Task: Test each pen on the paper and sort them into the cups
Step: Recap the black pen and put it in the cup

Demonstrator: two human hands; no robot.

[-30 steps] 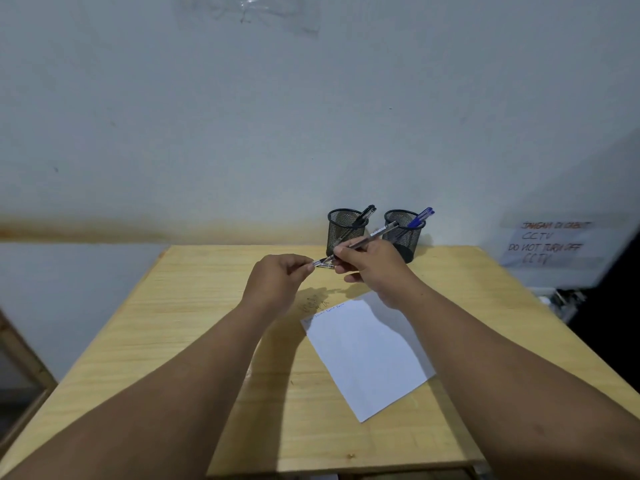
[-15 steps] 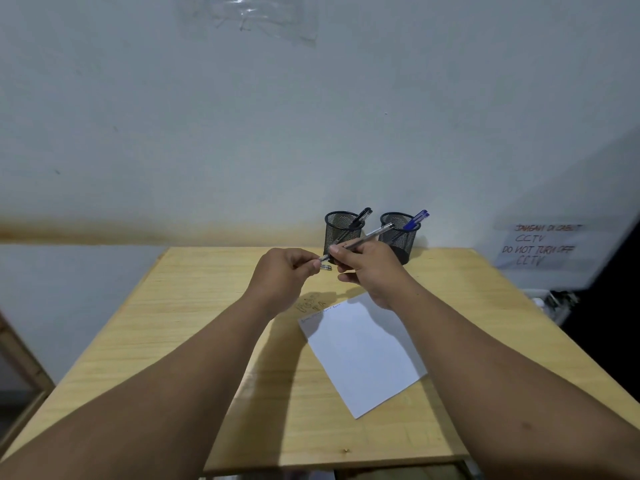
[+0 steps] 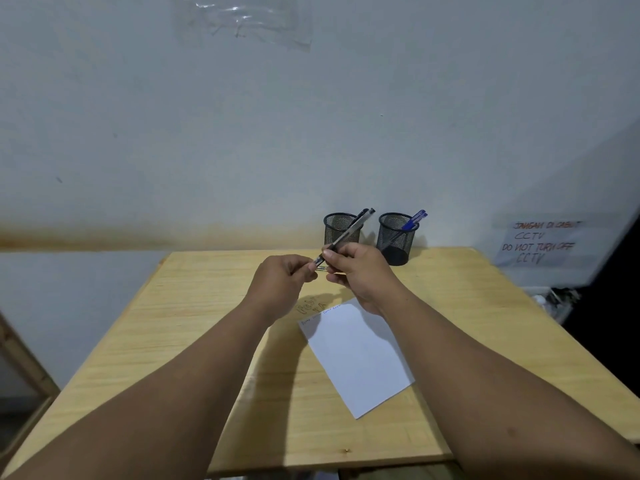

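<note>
My right hand (image 3: 360, 271) grips the pen (image 3: 343, 239), barrel slanting toward the left cup (image 3: 341, 230); left hand (image 3: 282, 280) pinches its near tip.

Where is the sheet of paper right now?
The paper lies flat on the wooden table, right of centre, just below the right hand and nearer than the two mesh cups.

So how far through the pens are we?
Pens already stand in both mesh cups: dark in the left cup, blue in the right cup. The paper has scribbles along its top edge. Right hand holds a pen; left hand pinches its tip. No loose pens visible.
</note>
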